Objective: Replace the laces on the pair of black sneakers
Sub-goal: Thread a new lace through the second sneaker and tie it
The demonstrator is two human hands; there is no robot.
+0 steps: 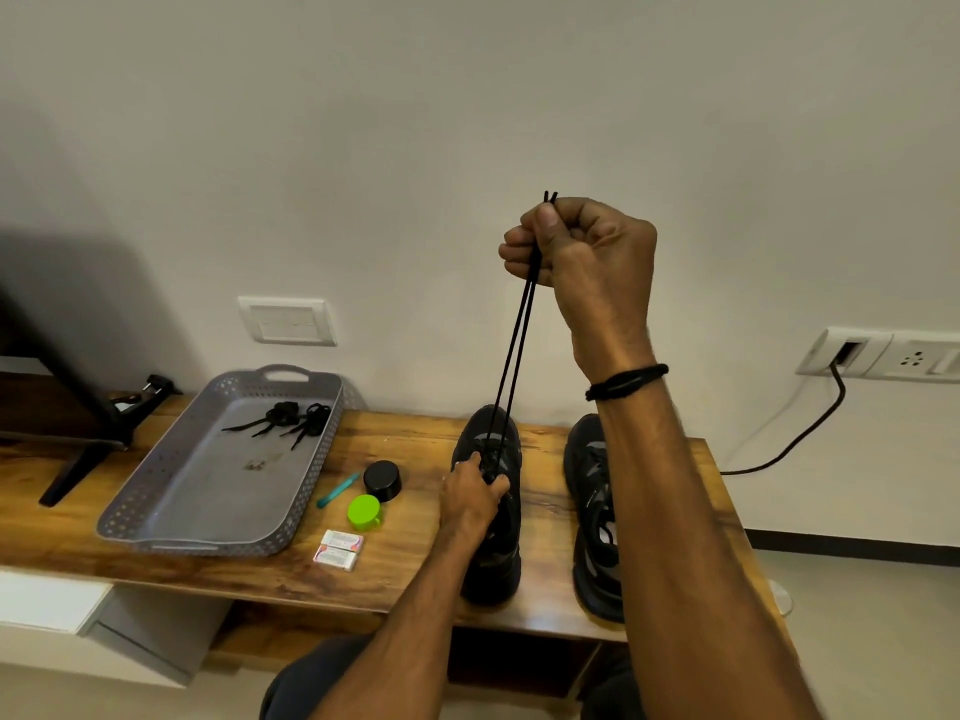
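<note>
Standing side by side on the wooden table (363, 433), the two black sneakers have their long axes running from the near edge towards the wall, toes pointing away from the person and heels at the near edge. The left sneaker (506, 558) is dark all over with a grey patch near the toe. The right sneaker (592, 511) shows grey panels along its side and stands just beside it, not touching.

A thin black lace (511, 356) rises from the eyelets of the left sneaker as two taut strands, nearly upright and leaning slightly right, which meet at the top. The right hand (587, 252) is raised high above the shoe and clenched around both strands, and the two stiff tips poke out above the thumb. A black cord band (626, 381) circles that wrist.

The left hand (470, 493) is down on the left sneaker at the eyelets, thumb on one side and fingers on the other, grasping the upper — whether it also pinches the lace there is hard to tell, black on black.

To the left lies a grey perforated tray (130, 511) with a few loose black laces (291, 418) at its far end. Between the tray and the shoes are a black cap (383, 480), a green cap (364, 510), a teal stick (337, 490) and two small white boxes (338, 549).
</note>
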